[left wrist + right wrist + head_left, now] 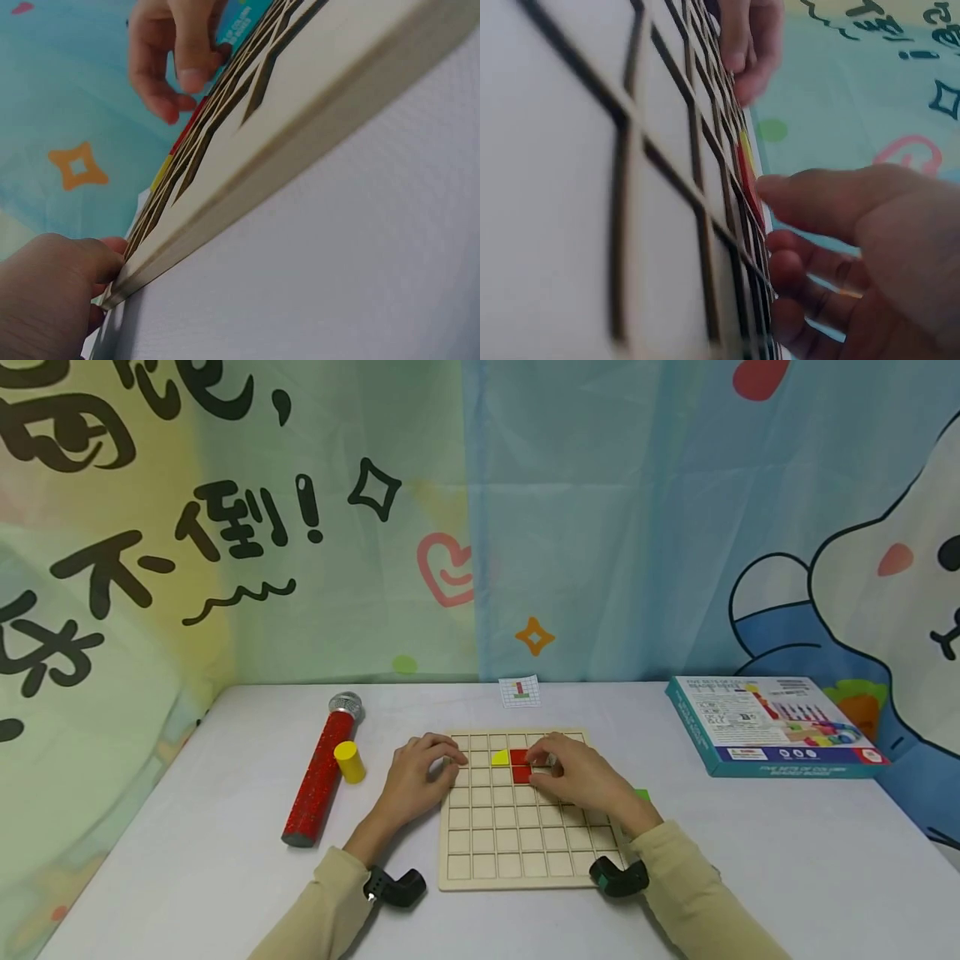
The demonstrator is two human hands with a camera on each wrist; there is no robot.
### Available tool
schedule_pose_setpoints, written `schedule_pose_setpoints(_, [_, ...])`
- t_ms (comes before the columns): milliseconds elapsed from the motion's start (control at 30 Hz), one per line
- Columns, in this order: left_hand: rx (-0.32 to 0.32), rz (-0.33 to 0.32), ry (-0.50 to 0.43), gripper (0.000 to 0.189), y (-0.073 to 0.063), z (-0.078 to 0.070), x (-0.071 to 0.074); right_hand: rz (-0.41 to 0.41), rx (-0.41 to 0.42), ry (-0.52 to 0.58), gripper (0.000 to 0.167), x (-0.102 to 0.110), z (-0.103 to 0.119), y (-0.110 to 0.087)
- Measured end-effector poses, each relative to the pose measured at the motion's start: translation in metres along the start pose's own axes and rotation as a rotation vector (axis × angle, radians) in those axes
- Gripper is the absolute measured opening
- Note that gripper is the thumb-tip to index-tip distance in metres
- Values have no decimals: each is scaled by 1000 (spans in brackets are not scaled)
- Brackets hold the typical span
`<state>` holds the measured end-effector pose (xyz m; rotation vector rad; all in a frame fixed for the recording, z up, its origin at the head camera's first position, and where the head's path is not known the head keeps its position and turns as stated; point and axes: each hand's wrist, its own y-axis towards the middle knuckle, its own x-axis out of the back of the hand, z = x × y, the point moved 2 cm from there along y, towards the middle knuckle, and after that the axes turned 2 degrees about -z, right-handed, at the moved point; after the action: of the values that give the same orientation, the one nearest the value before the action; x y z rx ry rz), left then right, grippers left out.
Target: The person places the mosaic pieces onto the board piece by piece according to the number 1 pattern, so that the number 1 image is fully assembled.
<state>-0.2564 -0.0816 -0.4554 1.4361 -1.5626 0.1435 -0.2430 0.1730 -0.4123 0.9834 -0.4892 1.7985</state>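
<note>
Behind a white-topped table [187, 877] hangs a printed cloth backdrop [600, 527], softly creased and evenly lit, pale yellow-green with black lettering [98, 581] at left, blue with a large white cartoon animal [862, 593] at right, a pink heart [453, 581] near the middle.

On the counter [780, 860], a microphone [321, 781] is lying left of the board [507, 841], a box [783, 722] right of it, a card [520, 692] behind it.

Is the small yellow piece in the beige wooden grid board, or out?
In: the head view shows the yellow piece inside one cell of the board.
</note>
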Motion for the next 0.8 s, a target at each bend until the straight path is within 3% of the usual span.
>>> schedule_pose_setpoints(267, [12,13,1,12,-1,0,0,7,-13,61,19,27,-16,-10])
schedule_pose_setpoints(533, [22,14,-13,13,-1,-4,1,98,-85,14,14,58,-40,-23])
schedule_pose_setpoints(800, [-4,-1,-11,13,-2,-3,2,236,-212,-11,17,67,-59,-30])
